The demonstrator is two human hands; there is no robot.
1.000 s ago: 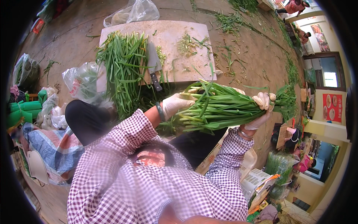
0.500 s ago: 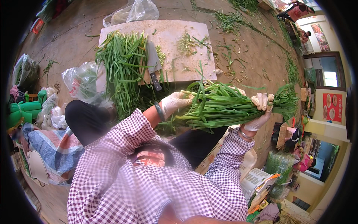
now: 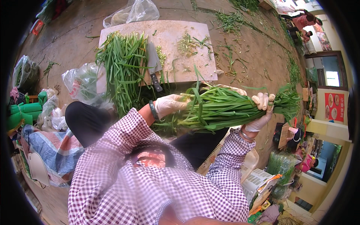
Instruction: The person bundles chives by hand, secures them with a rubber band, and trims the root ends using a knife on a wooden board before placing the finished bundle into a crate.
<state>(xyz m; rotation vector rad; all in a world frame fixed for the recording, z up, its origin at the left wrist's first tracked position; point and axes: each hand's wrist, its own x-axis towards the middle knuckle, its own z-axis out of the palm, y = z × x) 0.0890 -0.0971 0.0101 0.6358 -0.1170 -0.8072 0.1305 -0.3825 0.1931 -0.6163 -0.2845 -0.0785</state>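
My right hand, in a pale glove, is closed around the leafy part of a bunch of long, flat green leaves that look like garlic chives. The bunch lies sideways above my lap, its pale stem ends pointing left and its leaf tips showing past my right hand. At those stem ends is my gloved left hand, its fingers pressed together; what they pinch is too small to make out. Beyond my hands, a knife with a dark handle rests on a pale board, beside a larger pile of the same greens.
Chopped bits and trimmings lie on the board. Clear plastic bags stand at its left, another behind it. Loose leaves litter the floor. A blue-and-red woven sheet is at my left; several people are far right.
My left hand has drawn a little to the left, away from the stem ends. The right hand keeps its grip in the same place.
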